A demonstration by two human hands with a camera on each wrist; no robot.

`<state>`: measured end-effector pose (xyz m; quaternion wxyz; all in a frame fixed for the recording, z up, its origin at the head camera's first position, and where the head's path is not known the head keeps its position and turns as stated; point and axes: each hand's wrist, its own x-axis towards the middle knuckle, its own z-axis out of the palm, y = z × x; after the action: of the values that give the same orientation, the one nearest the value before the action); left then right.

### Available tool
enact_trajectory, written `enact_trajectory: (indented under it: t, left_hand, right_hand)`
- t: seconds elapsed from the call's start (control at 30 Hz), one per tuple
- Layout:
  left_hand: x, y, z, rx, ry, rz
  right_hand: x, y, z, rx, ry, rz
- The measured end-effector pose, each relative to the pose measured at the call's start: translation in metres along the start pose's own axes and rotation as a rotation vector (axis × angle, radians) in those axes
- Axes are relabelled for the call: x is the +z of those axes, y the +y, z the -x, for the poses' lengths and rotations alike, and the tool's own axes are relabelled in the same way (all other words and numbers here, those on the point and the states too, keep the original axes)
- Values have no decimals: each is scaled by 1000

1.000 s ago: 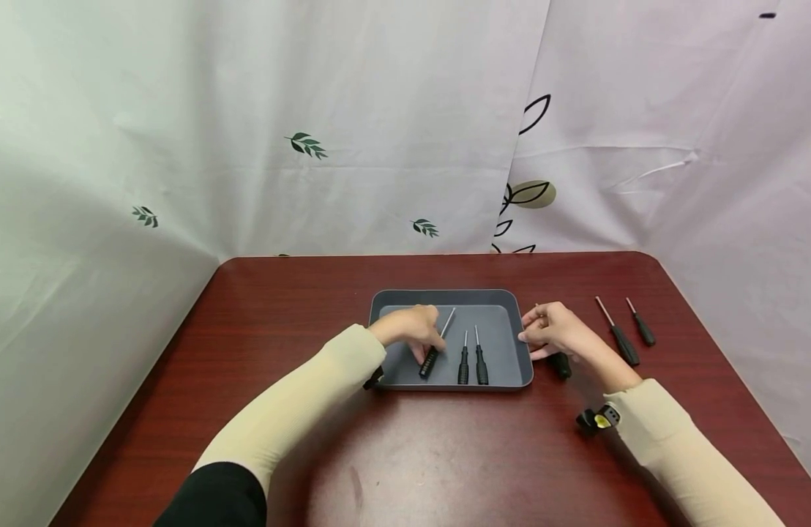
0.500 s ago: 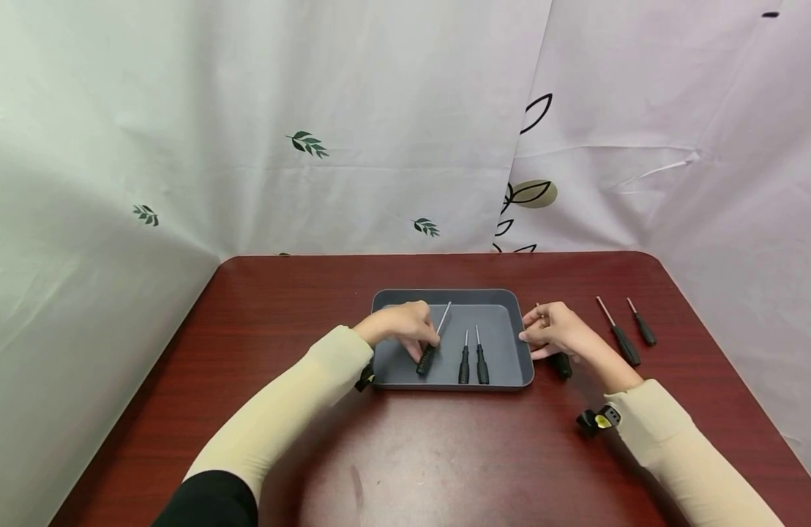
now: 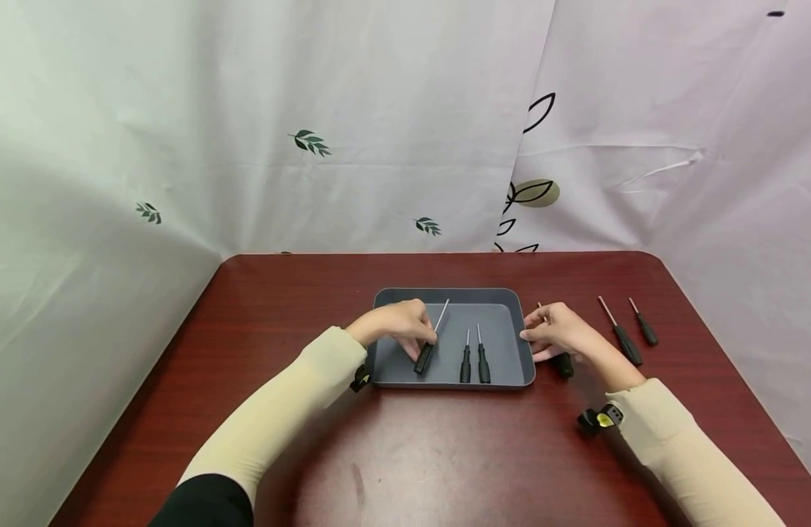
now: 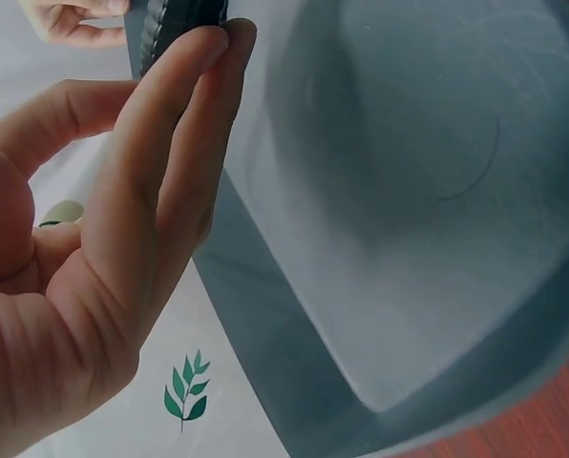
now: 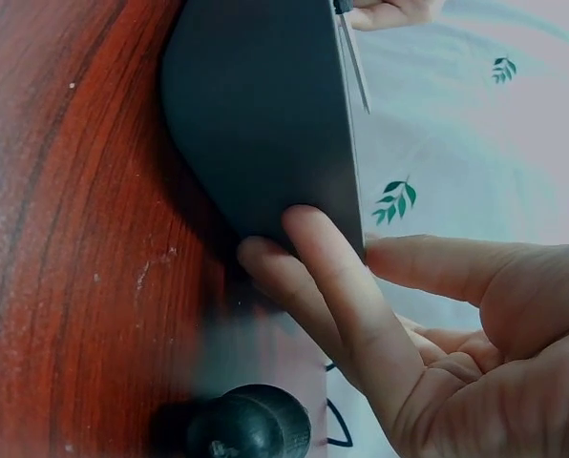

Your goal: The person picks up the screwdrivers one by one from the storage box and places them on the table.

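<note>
My left hand (image 3: 400, 326) pinches a screwdriver (image 3: 424, 357) by its black ribbed handle, over the left part of a grey tray (image 3: 445, 386). Its metal shaft slants up and away to the right. In the left wrist view, thumb and fingers meet on the handle (image 4: 184, 24). At the tray's right side my right hand (image 3: 555, 333) grips the wall, thumb on the rim and two fingers (image 5: 313, 234) against the outside. Two smaller black-handled screwdrivers, one (image 3: 465, 364) left of the other (image 3: 484, 364), lie side by side inside the tray.
Just beyond the tray's right side, a thicker black-handled screwdriver (image 3: 564, 365) lies partly under my right hand. Farther right on the red-brown table (image 3: 405, 454) are a long screwdriver (image 3: 626, 344) and a shorter one (image 3: 645, 331). A white curtain (image 3: 379, 110) stands behind.
My left hand has moved slightly left with the screwdriver, over the tray. My right hand keeps its place at the tray's right side.
</note>
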<state>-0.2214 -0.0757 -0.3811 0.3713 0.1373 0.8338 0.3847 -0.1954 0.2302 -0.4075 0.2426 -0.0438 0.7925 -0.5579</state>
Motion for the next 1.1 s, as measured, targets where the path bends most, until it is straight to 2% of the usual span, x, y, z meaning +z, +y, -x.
enact_trajectory:
  t: [0.27, 0.6, 1.1]
  left_hand:
    - [-1, -1, 3, 2, 2, 13]
    - [-4, -5, 10, 20, 19, 31]
    - [-20, -18, 30, 43, 70, 40]
  right_hand:
    - [-2, 1, 1, -20, -36, -37]
    - [-3, 3, 1, -19, -43, -36]
    - [-1, 2, 0, -15, -40, -49]
